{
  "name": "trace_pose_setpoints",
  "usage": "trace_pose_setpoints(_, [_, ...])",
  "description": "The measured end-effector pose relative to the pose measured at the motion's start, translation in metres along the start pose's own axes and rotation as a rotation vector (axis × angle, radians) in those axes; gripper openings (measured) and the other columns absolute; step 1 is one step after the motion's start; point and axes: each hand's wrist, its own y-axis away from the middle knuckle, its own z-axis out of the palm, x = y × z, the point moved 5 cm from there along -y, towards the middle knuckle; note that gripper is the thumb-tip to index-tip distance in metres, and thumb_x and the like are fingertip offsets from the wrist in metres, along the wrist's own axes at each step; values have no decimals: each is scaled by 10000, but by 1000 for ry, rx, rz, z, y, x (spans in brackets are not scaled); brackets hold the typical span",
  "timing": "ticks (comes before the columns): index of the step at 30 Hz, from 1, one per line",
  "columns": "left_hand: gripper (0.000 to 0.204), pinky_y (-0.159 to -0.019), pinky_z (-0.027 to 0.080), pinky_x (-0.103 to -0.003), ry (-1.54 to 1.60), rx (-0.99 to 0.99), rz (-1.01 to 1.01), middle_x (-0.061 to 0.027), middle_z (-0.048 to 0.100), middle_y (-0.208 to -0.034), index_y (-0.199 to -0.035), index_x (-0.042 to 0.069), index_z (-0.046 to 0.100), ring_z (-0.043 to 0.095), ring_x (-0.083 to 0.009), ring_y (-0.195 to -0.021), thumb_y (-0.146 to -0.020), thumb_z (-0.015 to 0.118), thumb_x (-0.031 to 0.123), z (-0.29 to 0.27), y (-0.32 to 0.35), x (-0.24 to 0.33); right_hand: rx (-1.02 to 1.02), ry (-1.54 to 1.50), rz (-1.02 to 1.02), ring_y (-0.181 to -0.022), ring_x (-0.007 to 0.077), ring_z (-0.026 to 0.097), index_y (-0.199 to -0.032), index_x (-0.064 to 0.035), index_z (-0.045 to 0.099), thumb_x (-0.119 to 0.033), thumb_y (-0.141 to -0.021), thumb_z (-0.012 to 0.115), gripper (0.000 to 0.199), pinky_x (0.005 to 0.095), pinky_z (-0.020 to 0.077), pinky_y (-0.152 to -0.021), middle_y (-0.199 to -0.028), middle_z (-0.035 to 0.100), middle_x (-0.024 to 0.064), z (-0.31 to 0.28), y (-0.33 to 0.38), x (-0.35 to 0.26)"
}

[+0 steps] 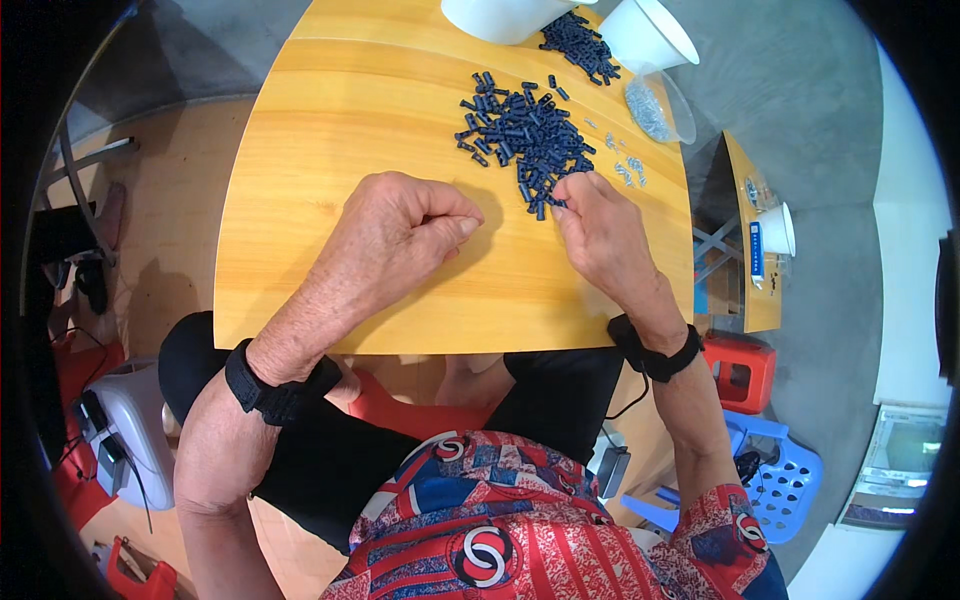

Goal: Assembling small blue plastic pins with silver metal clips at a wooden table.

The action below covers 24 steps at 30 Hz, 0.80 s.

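A loose pile of small dark blue plastic parts [525,125], short and tube-like with holes, lies on the yellow wooden table [300,200]. At the pile's near right edge, my right hand [608,235] has thumb and forefinger closed on one of these small parts. My left hand [400,225] hovers over the table left of the pile, fingers curled and thumb pressed against the forefinger. Whatever it may hold is hidden. Beyond the right hand lie several small silvery metal pieces [628,172].
A clear round tub [683,108] of small metal pieces lies at the table's far right. Two white tubs [655,30] and a second dark pile [580,48] occupy the far edge. To the right stand another table [765,305], a red stool [740,372] and a blue stool [800,470].
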Motion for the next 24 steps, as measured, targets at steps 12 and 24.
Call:
trace_pose_setpoints(12, [179,-582,469,-197,140,-39,52,-24,623,-716,-955,-44,646,552,-54,-639,-860,597,100,22,0,8,-9,-77,96,-810,404,558,-967,-24,456,-35,-821,552,175,456,452,-649,-886,530,184,-12,9,-21])
trace_pose_setpoints(24, [180,-654,534,-213,593,-149,-244,-65,665,-818,-995,-6,644,630,-104,-704,-869,606,116,18,-1,2,124,-306,-72,-737,305,600,-934,-10,514,6,-780,604,180,348,489,-592,-830,560,138,-12,5,-72])
